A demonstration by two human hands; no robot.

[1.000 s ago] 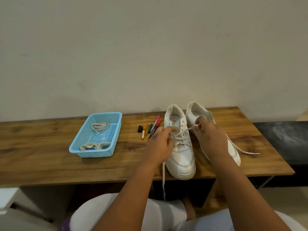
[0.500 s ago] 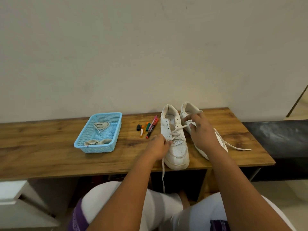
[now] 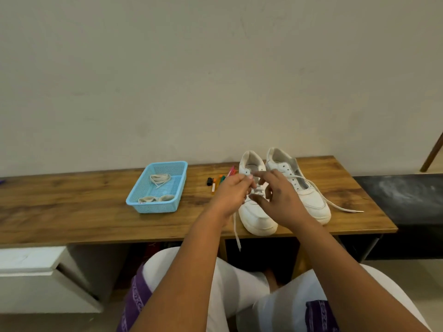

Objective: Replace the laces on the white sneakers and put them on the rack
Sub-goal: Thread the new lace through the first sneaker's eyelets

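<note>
Head view, one frame: wooden desk (image 3: 72,212) against a plain pale wall, with two white sneakers side by side near its right half, toes toward the person and heel openings toward the wall. Left sneaker (image 3: 257,215): white upper, rounded perforated toe, thick pale sole, partly laced across the lower eyelets; one flat white lace end (image 3: 236,233) trails off its left side and hangs over the desk's front edge. Right sneaker (image 3: 309,195): same make, upper eyelets showing bare, tongue area open; a long white lace (image 3: 335,204) runs from its throat over the toe and lies on the desk to the right. Left hand (image 3: 231,195): above the left sneaker's throat, fingers curled and bunched at the lace; whether they actually pinch it cannot be told. Right hand (image 3: 279,200): over the same sneaker's midfoot, fingers spread apart and loosely bent, gripping nothing that can be seen. Light blue mesh basket (image 3: 143,200): to the left of the sneakers, well apart from them, containing a loose coil of pale laces (image 3: 159,179) at the back and two rolled bundles (image 3: 155,199) at the front. Several coloured markers (image 3: 215,182) lie between basket and sneakers, partly hidden by the left hand. Person's knees in white fabric at lower frame.
</note>
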